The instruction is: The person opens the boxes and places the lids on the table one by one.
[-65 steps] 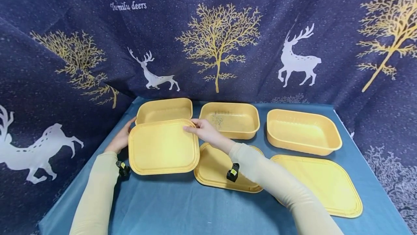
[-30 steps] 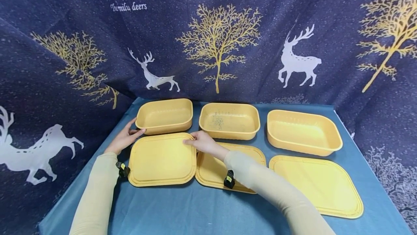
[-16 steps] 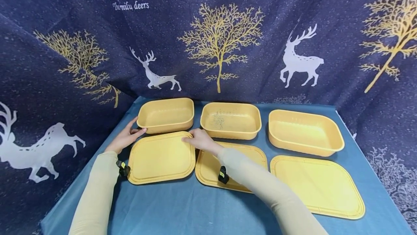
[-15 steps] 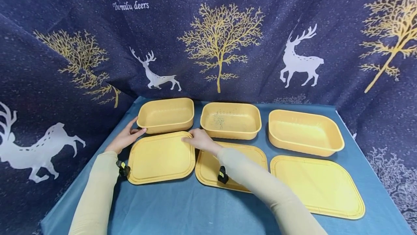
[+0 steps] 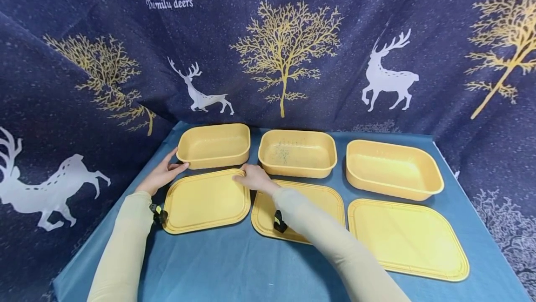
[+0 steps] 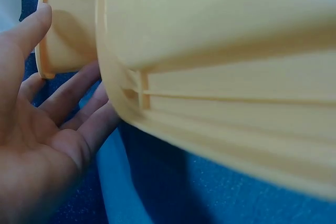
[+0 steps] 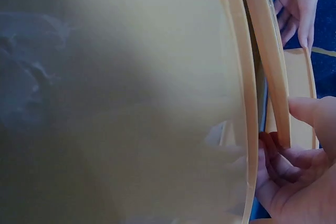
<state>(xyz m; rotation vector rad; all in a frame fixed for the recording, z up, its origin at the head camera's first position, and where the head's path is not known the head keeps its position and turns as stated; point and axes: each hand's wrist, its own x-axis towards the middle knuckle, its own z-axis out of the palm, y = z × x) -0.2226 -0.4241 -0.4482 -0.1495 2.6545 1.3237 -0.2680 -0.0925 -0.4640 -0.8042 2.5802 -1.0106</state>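
Note:
In the head view my right hand [image 5: 254,177] pinches the far right corner of a yellow rectangular lid [image 5: 209,202], which lies low over the cloth in front of the left yellow box [image 5: 215,148]. The right wrist view has the thumb [image 7: 304,109] on one side of the lid's rim [image 7: 275,85] and curled fingers on the other. My left hand [image 5: 162,174] spans the box's near left corner, thumb at the front wall and a finger along the left side. Its fingers stay loosely extended in the left wrist view, beside the lid's edge [image 6: 118,98].
A middle box [image 5: 298,171] and a right box [image 5: 389,185] stand in the same back row, open side up. Before them lie a second lid [image 5: 322,199], partly under my right forearm, and a third lid [image 5: 410,239]. A blue cloth [image 5: 209,265] covers the table; a printed curtain [image 5: 331,83] hangs behind.
The lid has come down and nearer, uncovering the left box's front, with my right hand still on its corner. My left thumb has come round to the box's front wall.

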